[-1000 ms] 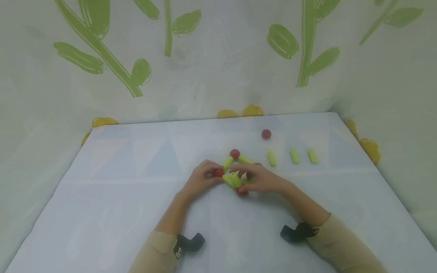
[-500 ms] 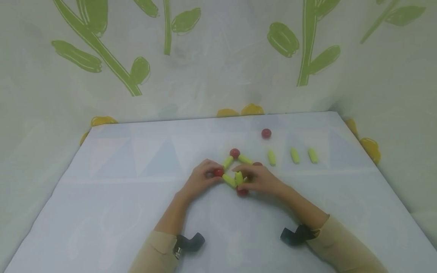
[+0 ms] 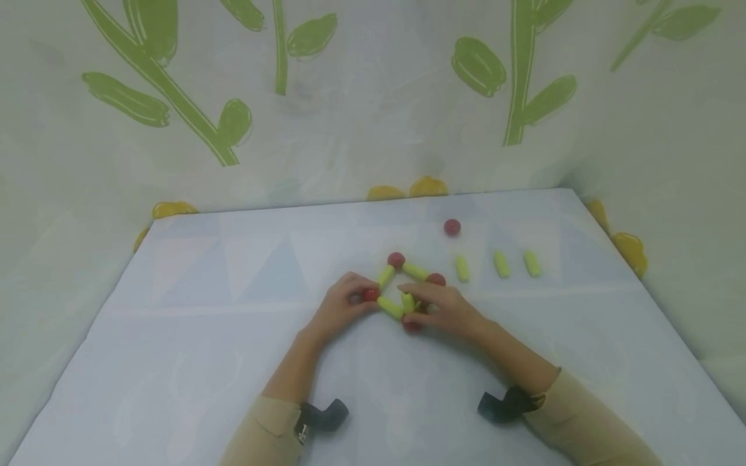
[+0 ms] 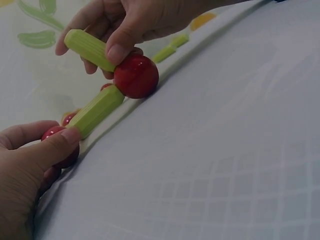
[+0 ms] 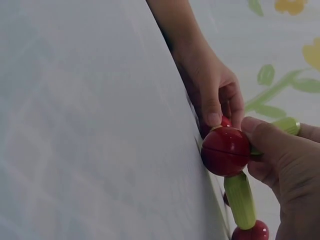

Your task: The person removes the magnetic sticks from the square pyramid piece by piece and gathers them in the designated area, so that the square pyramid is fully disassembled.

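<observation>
Red balls and yellow-green ridged rods form a four-sided outline on the table. My left hand [image 3: 344, 303] pinches the left red ball [image 4: 62, 149] between thumb and fingers. At the near corner is another red ball [image 5: 226, 151], and a rod [image 4: 89, 48] rises from it at a slant. My right hand [image 3: 449, 307] pinches that raised rod low down, its thumb close to the ball. The far red ball [image 3: 396, 260] and right red ball [image 3: 436, 279] make the other corners. Right fingers partly hide the near-right side in the head view.
One loose red ball [image 3: 452, 227] lies farther back on the white table [image 3: 233, 362]. To the right lie three loose rods, the nearest to the outline being a yellow-green rod [image 3: 462, 268]. A leaf-patterned wall covering [image 3: 373, 116] stands behind the table.
The rod in my right hand has gone from leaning left to standing more upright over the near ball. My right fingers have shifted slightly; my left hand keeps its place on the left ball.
</observation>
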### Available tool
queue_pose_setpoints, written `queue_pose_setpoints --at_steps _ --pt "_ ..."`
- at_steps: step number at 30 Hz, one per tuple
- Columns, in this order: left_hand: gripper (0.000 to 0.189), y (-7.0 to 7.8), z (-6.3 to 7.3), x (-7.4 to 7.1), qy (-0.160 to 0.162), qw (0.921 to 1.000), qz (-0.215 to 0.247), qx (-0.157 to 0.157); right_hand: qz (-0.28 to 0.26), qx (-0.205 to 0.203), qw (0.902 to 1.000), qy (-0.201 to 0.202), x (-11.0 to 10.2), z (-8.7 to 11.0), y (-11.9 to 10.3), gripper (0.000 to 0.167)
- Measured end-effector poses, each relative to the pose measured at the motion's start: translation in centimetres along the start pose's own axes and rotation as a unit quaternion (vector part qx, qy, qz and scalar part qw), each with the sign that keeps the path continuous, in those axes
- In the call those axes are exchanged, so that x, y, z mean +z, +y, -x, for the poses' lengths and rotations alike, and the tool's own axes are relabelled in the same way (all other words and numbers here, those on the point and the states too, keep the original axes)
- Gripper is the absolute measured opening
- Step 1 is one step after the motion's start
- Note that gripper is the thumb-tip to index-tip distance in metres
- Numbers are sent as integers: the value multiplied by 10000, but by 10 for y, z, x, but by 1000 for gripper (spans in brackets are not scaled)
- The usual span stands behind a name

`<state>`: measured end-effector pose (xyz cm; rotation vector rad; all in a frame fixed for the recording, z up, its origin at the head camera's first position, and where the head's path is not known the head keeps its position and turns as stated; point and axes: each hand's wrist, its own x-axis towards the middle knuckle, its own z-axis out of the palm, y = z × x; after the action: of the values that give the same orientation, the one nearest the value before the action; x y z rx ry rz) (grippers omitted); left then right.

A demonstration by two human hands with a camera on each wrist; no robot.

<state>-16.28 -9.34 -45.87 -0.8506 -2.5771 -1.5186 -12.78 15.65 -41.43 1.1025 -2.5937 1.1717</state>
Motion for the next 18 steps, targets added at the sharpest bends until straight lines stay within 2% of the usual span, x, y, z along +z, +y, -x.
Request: queue_pose_setpoints --at_steps 4,9,11,18 --pt "34 2 1 0 25 10000 -31 -27 194 -286 9989 309 3 1 6 57" --pt "33 2 1 1 11 10000 -24 -70 125 -121 9973 712 5 0 11 60" --pt "33 2 0 1 22 10000 -53 -61 288 -194 9965 764 4 0 9 59" --pt "33 2 0 1 15 9999 -85 -137 1002 -1055 9845 984 7 -1 8 58"
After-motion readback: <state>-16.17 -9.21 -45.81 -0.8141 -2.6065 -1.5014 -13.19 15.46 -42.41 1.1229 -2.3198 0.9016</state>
